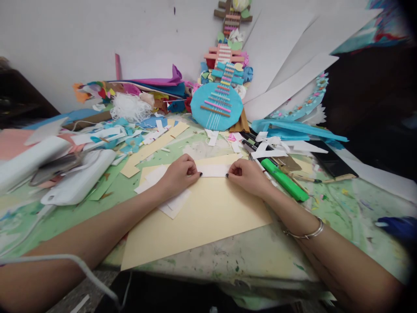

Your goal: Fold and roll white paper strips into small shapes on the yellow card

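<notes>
We judge the white strip light, easily creased; best held by its ends, where left hand and right hand pinch it.

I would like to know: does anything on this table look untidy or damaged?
Mostly clutter: blue paper scraps lie scattered at the left, a stringy white tangle sits behind them, and the green table cover bears dark smudges, perhaps paint. The held white paper strip looks undamaged.
</notes>
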`<move>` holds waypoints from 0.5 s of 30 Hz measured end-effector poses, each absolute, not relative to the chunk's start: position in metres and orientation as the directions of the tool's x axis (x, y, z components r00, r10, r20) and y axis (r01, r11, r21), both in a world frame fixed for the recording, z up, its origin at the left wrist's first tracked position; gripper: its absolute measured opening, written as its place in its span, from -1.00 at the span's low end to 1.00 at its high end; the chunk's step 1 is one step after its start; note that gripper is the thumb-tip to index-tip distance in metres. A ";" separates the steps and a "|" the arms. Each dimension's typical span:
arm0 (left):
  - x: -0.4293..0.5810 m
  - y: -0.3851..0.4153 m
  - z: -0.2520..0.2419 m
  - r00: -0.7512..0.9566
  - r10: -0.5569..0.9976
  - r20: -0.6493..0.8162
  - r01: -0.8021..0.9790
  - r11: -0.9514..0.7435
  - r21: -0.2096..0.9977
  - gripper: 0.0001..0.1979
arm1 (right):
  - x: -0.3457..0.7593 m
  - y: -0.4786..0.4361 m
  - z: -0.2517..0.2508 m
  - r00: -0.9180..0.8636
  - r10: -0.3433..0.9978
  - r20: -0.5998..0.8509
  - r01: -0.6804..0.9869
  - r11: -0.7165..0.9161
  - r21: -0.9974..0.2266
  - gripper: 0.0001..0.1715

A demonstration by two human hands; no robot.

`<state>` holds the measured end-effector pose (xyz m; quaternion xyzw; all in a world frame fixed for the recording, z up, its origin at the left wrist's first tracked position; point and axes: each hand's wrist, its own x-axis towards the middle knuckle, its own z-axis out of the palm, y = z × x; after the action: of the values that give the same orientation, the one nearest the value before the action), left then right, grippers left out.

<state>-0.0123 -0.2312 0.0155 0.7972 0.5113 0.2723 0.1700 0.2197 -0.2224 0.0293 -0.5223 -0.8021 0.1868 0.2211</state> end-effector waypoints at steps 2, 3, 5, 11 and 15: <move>-0.011 -0.233 0.017 0.339 0.905 0.256 0.731 -0.425 0.533 -0.87 | 0.219 -0.223 0.030 -0.355 0.921 0.158 0.764 0.383 -0.520 -0.90; -0.010 -0.234 0.018 0.341 0.905 0.256 0.740 -0.426 0.521 -0.90 | 0.219 -0.223 0.030 -0.352 0.923 0.157 0.767 0.380 -0.518 -0.91; -0.009 -0.236 0.019 0.347 0.900 0.265 0.750 -0.436 0.498 -0.99 | 0.218 -0.223 0.031 -0.339 0.929 0.150 0.768 0.365 -0.526 -0.91; -0.007 -0.241 0.015 0.473 0.798 0.374 0.673 -0.601 0.431 -0.77 | 0.219 -0.221 0.027 -0.301 0.934 0.193 0.738 0.357 -0.572 -0.85; -0.006 -0.241 0.013 0.538 0.737 0.409 0.672 -0.668 0.321 -0.75 | 0.220 -0.222 0.024 -0.295 0.928 0.228 0.714 0.373 -0.592 -0.80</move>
<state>-0.0064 -0.2415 0.0131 0.8747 0.4027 0.2626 0.0624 0.2196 -0.2216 0.0241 -0.5255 -0.7812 0.1931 0.2761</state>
